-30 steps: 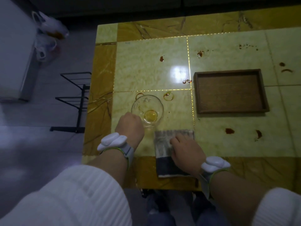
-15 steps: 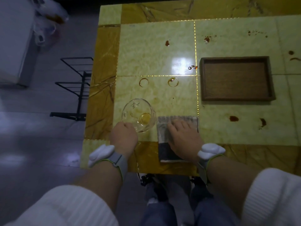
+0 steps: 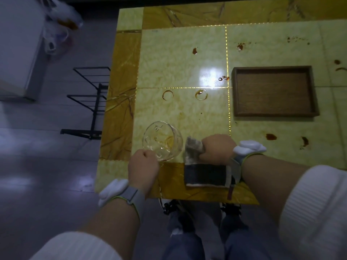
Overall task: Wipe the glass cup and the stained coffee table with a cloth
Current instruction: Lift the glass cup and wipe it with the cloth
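Observation:
A clear glass cup (image 3: 162, 140) with a little amber liquid in its bottom is near the front left of the coffee table (image 3: 180, 59). My left hand (image 3: 143, 167) grips it by its handle at the near side. A grey and dark cloth (image 3: 204, 173) lies just right of the cup. My right hand (image 3: 217, 151) has its fingers curled round the cloth's far end and lifts that end off the table. Brown stains mark the yellow tabletop: two rings (image 3: 201, 94) beyond the cup, spots (image 3: 271, 136) to the right, more at the back.
An empty brown wooden tray (image 3: 275, 115) sits on the right half of the table. A black wire rack (image 3: 92, 102) stands on the floor left of the table, with a white cabinet (image 3: 18, 47) and plastic bags (image 3: 58, 32) further left. My knees are under the near edge.
My left hand has drawn the cup toward the near edge, off the ring stains. My right hand went from lying flat on the cloth to bunching and lifting its far end.

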